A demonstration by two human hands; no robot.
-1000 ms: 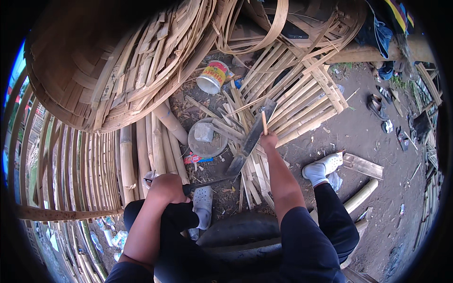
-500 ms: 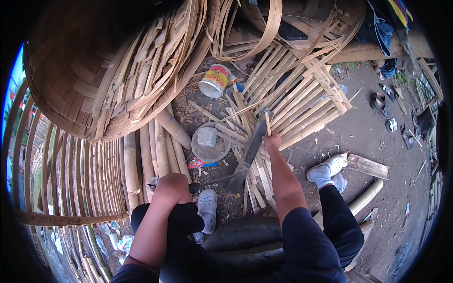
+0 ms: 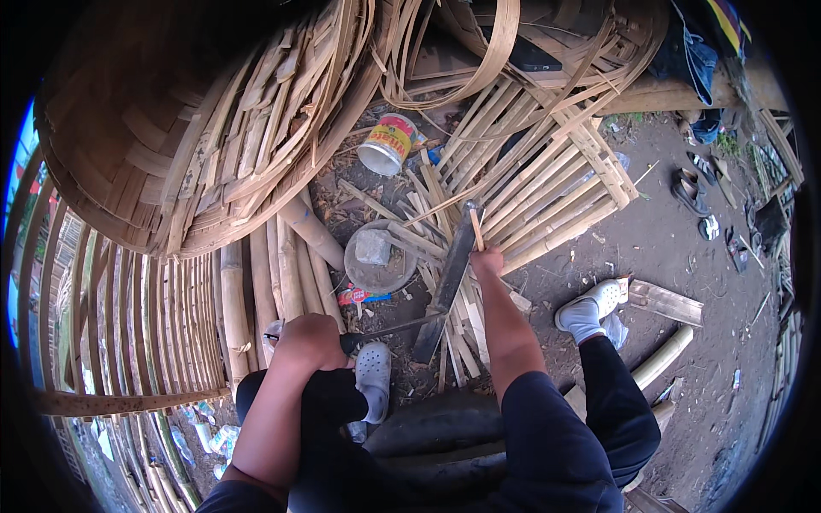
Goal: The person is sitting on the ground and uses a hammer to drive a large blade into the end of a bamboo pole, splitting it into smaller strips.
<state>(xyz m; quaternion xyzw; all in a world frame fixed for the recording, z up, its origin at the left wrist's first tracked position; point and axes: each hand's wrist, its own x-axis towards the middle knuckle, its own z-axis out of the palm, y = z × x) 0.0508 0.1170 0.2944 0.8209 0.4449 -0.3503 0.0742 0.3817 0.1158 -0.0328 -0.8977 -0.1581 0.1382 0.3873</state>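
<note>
My left hand [image 3: 312,342], by my left knee, is closed round the black handle of a knife [image 3: 402,326]. Its blade points right, and the tip meets a long dark bar [image 3: 445,295] standing at a slant between my feet. Farther out, my right hand [image 3: 488,262] is wrapped round a slim light wooden stick [image 3: 477,227]. The stick's top end lies against the bar's upper end, beside a small greyish piece. I cannot tell whether the stick is joined to that piece. Split bamboo strips [image 3: 469,329] lie beneath and behind the bar.
A round basin [image 3: 400,275] holding a grey stone block [image 3: 373,247] sits left of the bar. Beyond it stands a white, red and yellow bucket [image 3: 386,145]. A large woven basket [image 3: 128,179] fills the upper left. A bamboo slat frame [image 3: 556,197] and shoes [image 3: 689,192] are to the right.
My right hand and the stick have moved slightly left and nearer to me. The bar's upper end has shifted a little left. My left hand keeps its hold on the knife.
</note>
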